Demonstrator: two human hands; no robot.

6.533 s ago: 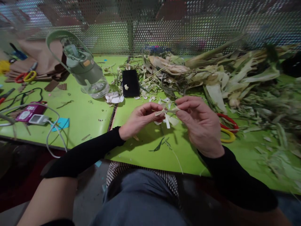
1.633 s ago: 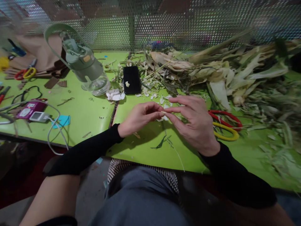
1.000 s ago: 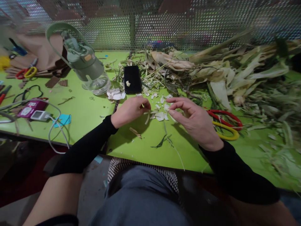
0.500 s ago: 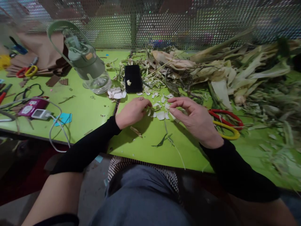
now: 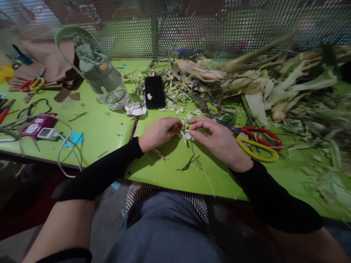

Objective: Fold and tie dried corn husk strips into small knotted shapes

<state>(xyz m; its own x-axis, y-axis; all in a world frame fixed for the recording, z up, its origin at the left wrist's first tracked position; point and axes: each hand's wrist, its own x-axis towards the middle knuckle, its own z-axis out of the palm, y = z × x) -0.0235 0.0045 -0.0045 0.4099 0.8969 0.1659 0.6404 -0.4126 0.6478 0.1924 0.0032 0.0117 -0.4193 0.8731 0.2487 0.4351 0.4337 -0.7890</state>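
Note:
My left hand (image 5: 160, 133) is closed in a pinch over the middle of the green table (image 5: 156, 171), and a small pale piece seems to stick out at its fingertips. Just to its right, my right hand (image 5: 215, 140) has thumb and forefinger close together at a pale scrap. Between the two lie small white and pale green plant flakes (image 5: 187, 136). A thin green sprig (image 5: 189, 163) lies on the table below them. Scissors with red and yellow handles (image 5: 257, 148) rest beside my right wrist.
A black phone (image 5: 154, 91) lies behind my hands, with a green bottle (image 5: 105, 76) to its left. Dry leaves and husks (image 5: 263, 84) are heaped at the back right. A purple device (image 5: 38, 125) with a white cable sits at the left, below brown paper (image 5: 52, 62).
Both hands have moved toward each other, my right hand going left and my left hand slightly right. More of the scissors shows now.

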